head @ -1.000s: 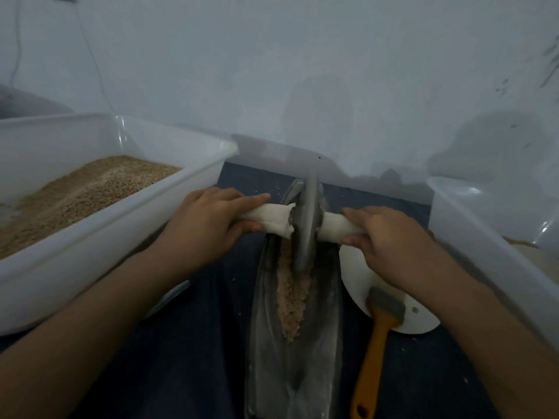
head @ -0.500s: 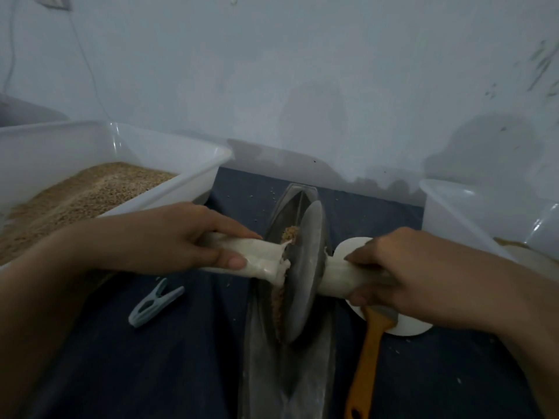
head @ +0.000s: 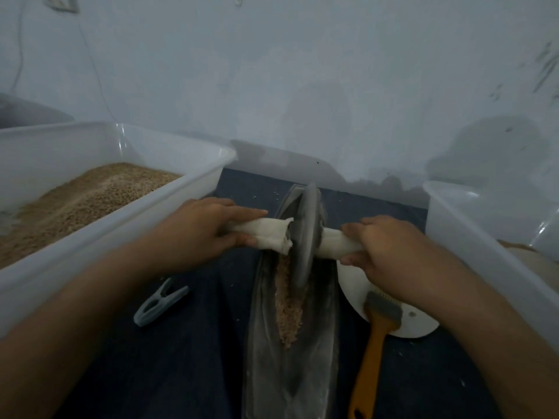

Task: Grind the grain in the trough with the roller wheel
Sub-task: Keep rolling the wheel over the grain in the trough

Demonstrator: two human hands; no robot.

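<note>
Head view: grey metal roller wheel (head: 304,234) stands on edge in the far half of the long, narrow, boat-shaped metal trough (head: 266,343), its rim down in the strip of tan crushed grain (head: 289,309) lying along the trough's groove. Left hand (head: 199,234) is wrapped round the white cloth-covered axle handle (head: 267,234) on the wheel's left side, forefinger stretched along the top; right hand (head: 382,246) is curled round the matching handle on the other side. Dark blue bench (head: 181,358) carries the trough. Left of it lie a pale grey plastic clothes peg (head: 160,302) and a white plastic tub (head: 106,237) holding brown grain. Right of the trough, an orange-handled brush (head: 373,337) rests on a white round lid (head: 414,325), beside a second white tub (head: 472,237).
</note>
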